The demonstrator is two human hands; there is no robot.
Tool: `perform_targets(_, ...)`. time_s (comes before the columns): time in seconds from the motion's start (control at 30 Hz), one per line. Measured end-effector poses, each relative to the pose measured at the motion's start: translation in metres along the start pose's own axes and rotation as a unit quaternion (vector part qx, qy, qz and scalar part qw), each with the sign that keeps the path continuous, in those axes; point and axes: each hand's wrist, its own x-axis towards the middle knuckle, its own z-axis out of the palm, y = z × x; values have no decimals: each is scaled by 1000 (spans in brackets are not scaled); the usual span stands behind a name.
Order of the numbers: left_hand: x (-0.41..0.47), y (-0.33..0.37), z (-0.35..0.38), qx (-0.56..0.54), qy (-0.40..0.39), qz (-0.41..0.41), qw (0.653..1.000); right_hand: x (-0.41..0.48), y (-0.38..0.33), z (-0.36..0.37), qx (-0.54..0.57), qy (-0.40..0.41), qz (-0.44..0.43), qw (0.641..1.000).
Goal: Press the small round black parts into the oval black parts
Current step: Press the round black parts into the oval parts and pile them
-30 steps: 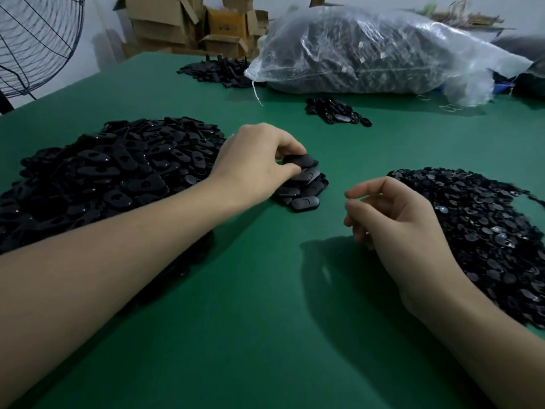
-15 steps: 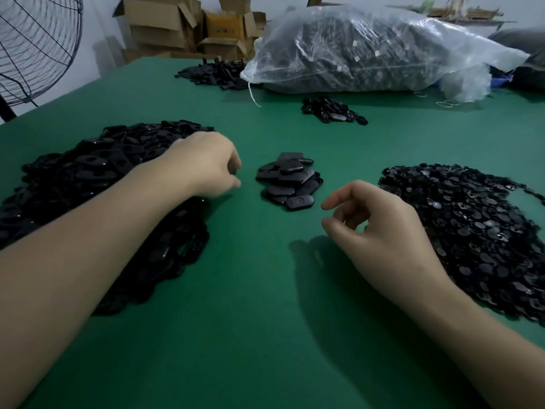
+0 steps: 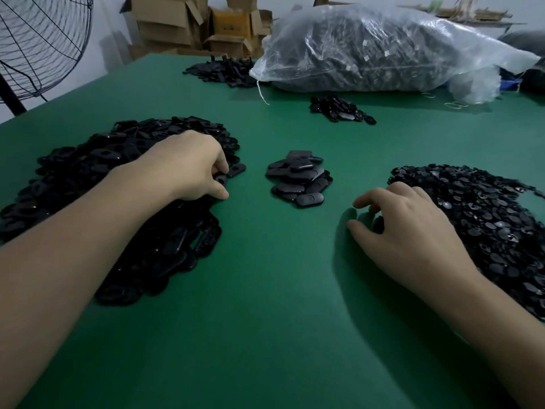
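Oval black parts (image 3: 88,172) lay in a broad heap on the green desk (image 3: 265,305), to the left of a small stack of oval pieces (image 3: 298,178) that sat near the middle of the desk. The left hand (image 3: 188,166) rested on the heap's edge nearest that stack, palm down. Its thumb and forefinger were curled round one oval part (image 3: 220,179), whose hole showed between them. The forearm lay across the near side of the heap.

Small round black parts (image 3: 486,219) were spread in a wide, flat pile to the right of the stack. The right hand (image 3: 410,228) lay at the pile's edge closest to the stack, palm down. Its fingers were bent and spread, and their tips were down at the desk. Something dark sat under them, shadow or a part, so I cannot tell whether that hand gripped anything.

Beyond the stack, a smaller heap of dark pieces (image 3: 339,109) lay on the desk. Farther back was a big clear plastic bag (image 3: 383,48) stuffed with dark parts. Another dark heap (image 3: 224,72) lay beyond the stack and to its left, touching the bag's end. Cardboard boxes (image 3: 177,22) stood behind the desk's far edge, and a wire-caged fan (image 3: 38,39) stood far off to the stack's left.
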Motion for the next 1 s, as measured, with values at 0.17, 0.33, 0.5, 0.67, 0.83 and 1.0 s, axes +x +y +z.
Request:
perform_targets(0.17,1,2,0,-38,17,41,998,4,6,1,42,7,-14,999)
perform_targets(0.33,0,4,2,-77,14,57,995,8,12,2,77,7,-30,997)
perform_targets(0.5,-4,11,-9,-165,10,90,982,11,17,-4,181,49,-13,982)
perform_targets(0.67,-28,43,-4,-344,-40,152,926,16,26,-16,159,84,5,984)
perform_targets(0.83,-53,79,34,-408,-19,174,896,14,22,-14,18,34,-15,999)
perform_targets(1.0,-66,79,56,-572,9,109,813,12,20,-14,-18,18,-14,1000)
